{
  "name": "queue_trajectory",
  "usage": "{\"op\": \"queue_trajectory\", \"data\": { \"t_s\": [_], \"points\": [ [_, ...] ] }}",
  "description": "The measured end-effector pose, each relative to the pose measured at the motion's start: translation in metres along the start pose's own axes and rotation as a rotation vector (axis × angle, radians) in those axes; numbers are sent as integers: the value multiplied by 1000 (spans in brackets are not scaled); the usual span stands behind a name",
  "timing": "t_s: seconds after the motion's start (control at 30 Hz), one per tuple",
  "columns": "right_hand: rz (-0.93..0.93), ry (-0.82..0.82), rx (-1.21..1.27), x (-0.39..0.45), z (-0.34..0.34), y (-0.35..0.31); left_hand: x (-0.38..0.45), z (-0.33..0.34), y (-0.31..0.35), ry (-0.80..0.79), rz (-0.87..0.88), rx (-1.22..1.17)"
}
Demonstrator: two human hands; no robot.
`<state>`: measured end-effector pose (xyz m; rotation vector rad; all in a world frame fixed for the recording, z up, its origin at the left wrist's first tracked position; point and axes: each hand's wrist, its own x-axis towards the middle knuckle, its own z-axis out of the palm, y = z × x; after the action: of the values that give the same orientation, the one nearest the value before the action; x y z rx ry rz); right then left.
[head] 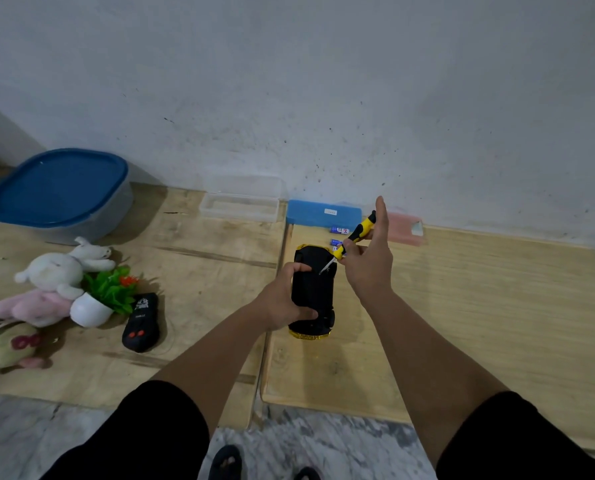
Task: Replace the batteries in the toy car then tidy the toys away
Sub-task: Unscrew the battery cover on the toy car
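Note:
The toy car (315,292) lies upside down on the wooden board, its black underside up and yellow body showing at both ends. My left hand (287,301) grips its left side. My right hand (367,261) pinches a yellow-and-black screwdriver (356,235), one finger raised, with the metal tip on the car's underside near the far end. Two small blue-and-white batteries (339,231) lie just beyond the car. A black remote control (142,322) rests to the left.
A blue-lidded tub (58,188) stands at the far left. Plush toys (57,271), a small potted plastic plant (107,297) and a striped plush (5,342) lie at left. By the wall sit a clear box (240,204), a blue case (323,213) and a pink case (405,230).

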<state>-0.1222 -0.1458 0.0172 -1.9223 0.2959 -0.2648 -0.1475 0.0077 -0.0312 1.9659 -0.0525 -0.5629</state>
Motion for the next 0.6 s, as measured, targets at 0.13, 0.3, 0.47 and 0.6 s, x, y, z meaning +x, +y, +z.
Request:
{"op": "queue_trajectory", "data": {
  "t_s": [0.13,0.3,0.47,0.6],
  "points": [
    [-24,-33,-12,-1,-1,-2,-1,-2,1,-11,-9,-21],
    [-42,-49,-29,0,0,-5,-3,-5,3,-20,-24,-97],
    [-3,-27,14,1,1,-3,-4,-7,2,-25,-23,-141],
    [19,1,6,0,1,-2,-5,-8,2,-34,-14,-148]
  ]
}}
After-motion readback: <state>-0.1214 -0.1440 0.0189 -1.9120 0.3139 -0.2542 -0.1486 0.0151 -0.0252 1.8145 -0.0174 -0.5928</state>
